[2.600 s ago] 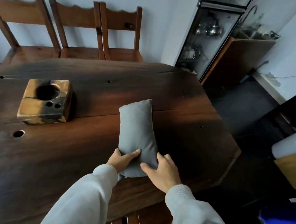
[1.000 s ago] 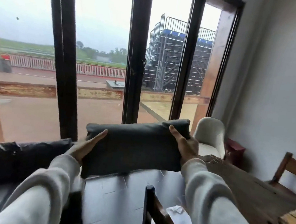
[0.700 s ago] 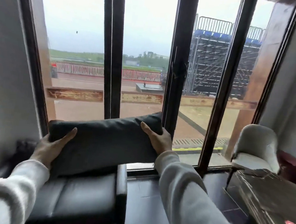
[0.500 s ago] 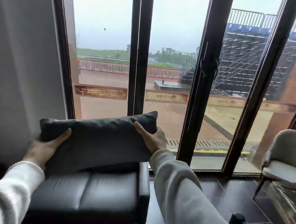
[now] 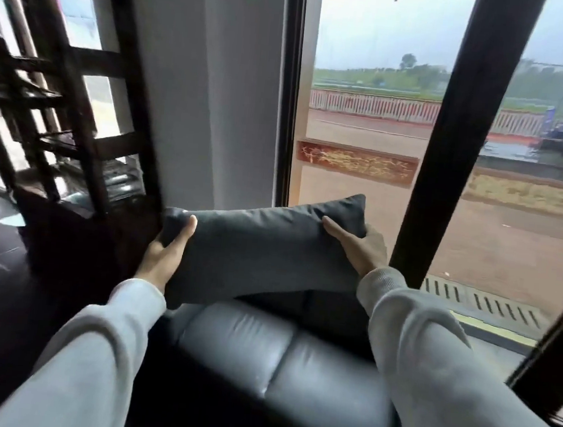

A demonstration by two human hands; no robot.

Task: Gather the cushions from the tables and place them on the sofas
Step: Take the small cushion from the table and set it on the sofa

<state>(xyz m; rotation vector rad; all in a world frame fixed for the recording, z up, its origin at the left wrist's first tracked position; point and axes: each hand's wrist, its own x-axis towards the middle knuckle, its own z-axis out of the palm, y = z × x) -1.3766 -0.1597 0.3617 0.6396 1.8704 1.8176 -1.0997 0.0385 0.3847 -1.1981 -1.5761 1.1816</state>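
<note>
**Cushion held lengthwise above the sofa**

At the far left stands a dark wooden shelf unit, blurred, with pale light showing through its openings. A grey wall lies to its right, between the shelf unit and the window.

The left hand grips the left end of the cushion. The thumb lies over the near face and the palm cups the end; the other fingers are hidden behind the fabric. The grey sleeve runs from the near left edge up to the wrist.

The cushion is dark grey and oblong. Its long axis runs left to right and is tilted: the left end sits lower and the right end, with one pointed corner, rises toward the window glass. The broad face is turned toward the camera. The cushion is held in the air just above the sofa; whether its lower edge touches the backrest cannot be told.

The sofa is black leather with two padded sections and sits directly below the cushion, near the camera.

The right hand clamps the right end of the cushion, thumb on the near face and fingers wrapped behind. The two hands are well apart, one at each end.

At the right, dark window frames cross the glass. Outside are reddish ground and a fence.
</note>
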